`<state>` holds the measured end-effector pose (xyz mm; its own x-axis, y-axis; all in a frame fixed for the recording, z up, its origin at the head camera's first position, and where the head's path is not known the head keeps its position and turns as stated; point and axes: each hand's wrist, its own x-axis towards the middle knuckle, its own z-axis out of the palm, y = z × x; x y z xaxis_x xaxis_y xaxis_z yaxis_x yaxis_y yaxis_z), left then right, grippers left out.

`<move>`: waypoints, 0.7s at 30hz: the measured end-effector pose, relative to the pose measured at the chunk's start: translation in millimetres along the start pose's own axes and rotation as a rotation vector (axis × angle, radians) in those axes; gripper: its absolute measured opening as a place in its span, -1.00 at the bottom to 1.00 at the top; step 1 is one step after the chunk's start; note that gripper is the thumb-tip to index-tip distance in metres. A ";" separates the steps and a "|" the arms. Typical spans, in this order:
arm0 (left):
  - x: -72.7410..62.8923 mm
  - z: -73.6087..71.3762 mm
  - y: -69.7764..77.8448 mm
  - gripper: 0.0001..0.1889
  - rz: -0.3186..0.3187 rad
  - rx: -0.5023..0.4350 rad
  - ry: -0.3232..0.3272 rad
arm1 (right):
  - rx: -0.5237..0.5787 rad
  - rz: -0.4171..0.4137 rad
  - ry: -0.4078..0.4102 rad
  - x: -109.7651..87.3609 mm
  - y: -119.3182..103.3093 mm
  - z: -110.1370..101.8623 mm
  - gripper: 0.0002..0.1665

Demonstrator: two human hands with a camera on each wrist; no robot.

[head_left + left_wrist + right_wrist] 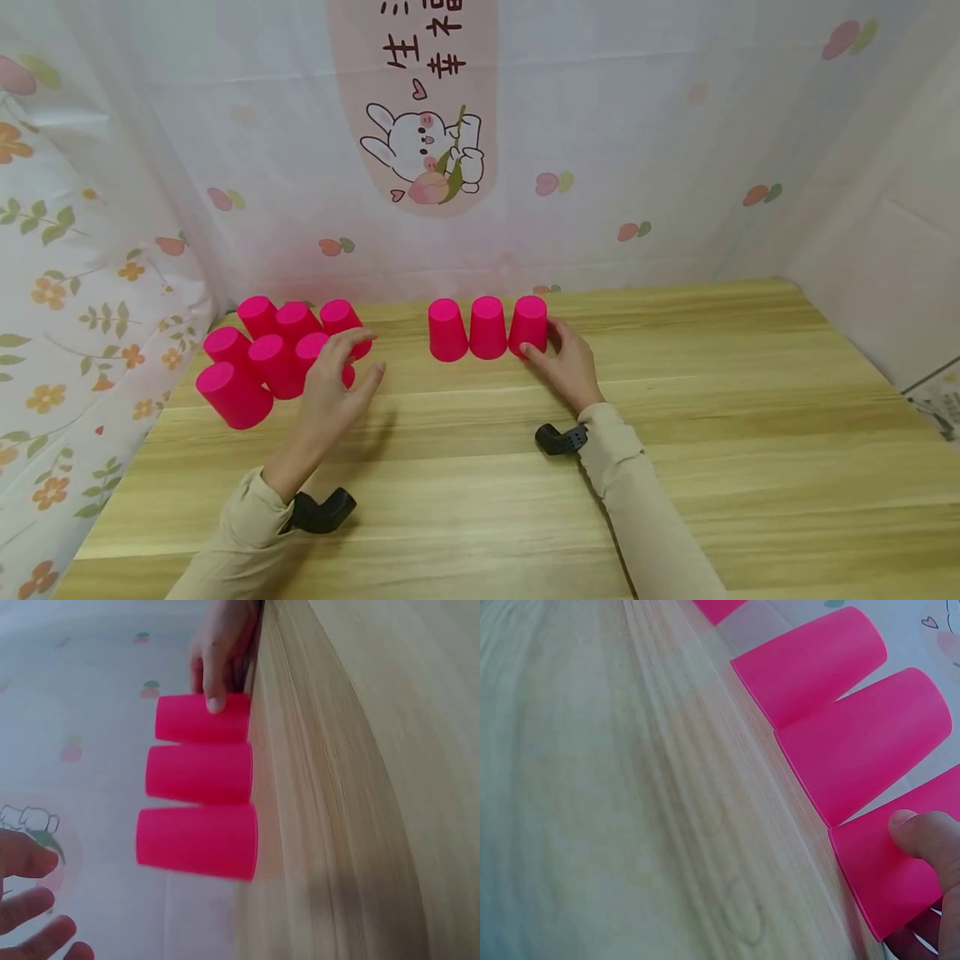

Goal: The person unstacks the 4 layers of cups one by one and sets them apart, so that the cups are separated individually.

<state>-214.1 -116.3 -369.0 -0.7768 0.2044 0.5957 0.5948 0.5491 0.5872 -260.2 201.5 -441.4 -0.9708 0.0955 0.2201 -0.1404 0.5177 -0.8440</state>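
Three pink cups stand upside down in a row at the middle of the table. My right hand [570, 367] grips the right cup [529, 321], thumb on its near side. Beside it stands the middle cup [487, 329], then the left cup [447, 332], their bottom rims close together. To the left, my left hand [333, 396] is raised before a cluster of pink cups [236, 398], thumb and fingers spread apart with nothing between them. It hides part of the nearest cups. In the left wrist view its fingers [30, 859] show loosely bent, away from the row.
The several clustered cups are upside down too, near the left back edge of the wooden table [465, 467]. A printed cloth [637, 125] hangs behind the table, and a flowered one [67, 292] on the left. Each wrist bears a black device [322, 511].
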 end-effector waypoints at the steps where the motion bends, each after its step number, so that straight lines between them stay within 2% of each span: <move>1: 3.0 5.6 0.7 -0.55 -0.031 -0.020 -0.026 | 0.003 -0.001 -0.001 -0.1 -0.6 -0.3 -0.28; 7: 24.3 37.9 4.8 -0.43 -0.283 -0.145 -0.189 | -0.003 0.000 -0.006 -0.4 -1.2 -1.7 -0.27; 10: 37.0 50.7 5.4 -0.38 -0.376 -0.199 -0.218 | -0.004 -0.001 -0.002 -0.3 -0.6 -0.7 -0.27; 13: 48.1 61.0 2.7 -0.35 -0.415 -0.232 -0.214 | -0.002 -0.012 -0.004 0.1 0.8 -0.2 -0.26; 21: 63.5 77.8 -6.3 -0.32 -0.432 -0.249 -0.206 | 0.001 -0.037 0.011 0.8 2.4 -0.1 -0.27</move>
<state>-283.3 -43.7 -377.5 -0.9711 0.1711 0.1665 0.2242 0.4145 0.8820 -261.3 202.9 -443.2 -0.9627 0.0858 0.2565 -0.1764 0.5198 -0.8359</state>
